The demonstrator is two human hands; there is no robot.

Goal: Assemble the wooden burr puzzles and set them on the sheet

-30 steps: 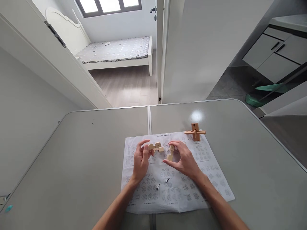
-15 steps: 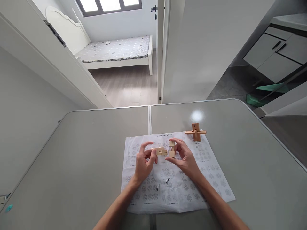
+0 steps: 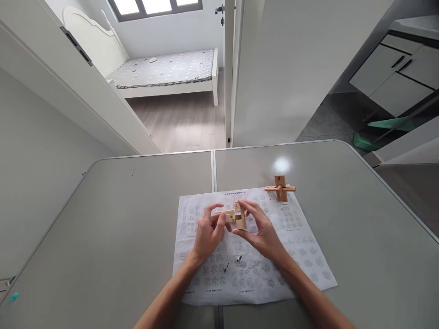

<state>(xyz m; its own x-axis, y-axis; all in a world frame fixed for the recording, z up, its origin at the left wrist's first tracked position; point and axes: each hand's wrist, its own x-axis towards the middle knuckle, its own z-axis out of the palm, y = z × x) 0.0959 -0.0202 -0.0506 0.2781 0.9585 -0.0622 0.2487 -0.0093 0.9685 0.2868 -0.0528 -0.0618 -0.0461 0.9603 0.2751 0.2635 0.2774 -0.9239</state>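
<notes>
My left hand (image 3: 208, 233) pinches a pale wooden puzzle piece (image 3: 224, 214) that lies roughly level. My right hand (image 3: 259, 230) grips a second notched wooden piece (image 3: 242, 218), held upright. The two pieces touch and cross each other above a printed instruction sheet (image 3: 295, 260) spread on the grey table (image 3: 120, 219). An assembled wooden cross-shaped puzzle (image 3: 280, 188) stands at the sheet's far right corner, apart from both hands.
The table has a seam down its middle and rounded corners. A small teal object (image 3: 13, 298) lies near its left edge. Beyond the far edge a doorway opens to a room with a bed (image 3: 164, 71); grey cabinets (image 3: 394, 77) stand at the right.
My hands have come together. The two wooden pieces, held apart a second ago, now meet and cross between my fingers.
</notes>
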